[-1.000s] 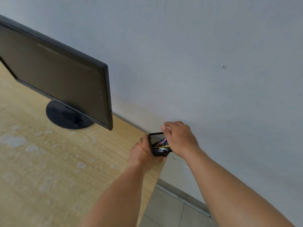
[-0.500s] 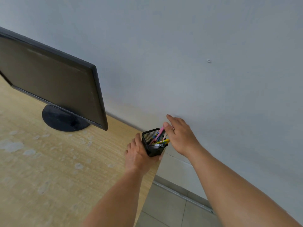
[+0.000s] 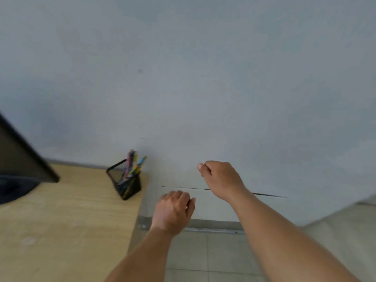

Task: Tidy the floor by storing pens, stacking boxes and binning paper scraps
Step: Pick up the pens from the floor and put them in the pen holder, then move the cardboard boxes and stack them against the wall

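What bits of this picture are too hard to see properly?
All in the head view:
Monitor: cut off by the left edge, and blurred by motion.
Pens: too blurred to count, and their lower ends are hidden inside the pen holder.
Right hand: its back faces the camera, so whether the curled fingers hold anything is hidden.

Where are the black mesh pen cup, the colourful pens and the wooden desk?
Black mesh pen cup [image 3: 130, 188], head view, front mesh wall.
Colourful pens [image 3: 129, 162], head view, tips above the rim.
Light wooden desk [image 3: 71, 220], head view, bare top.
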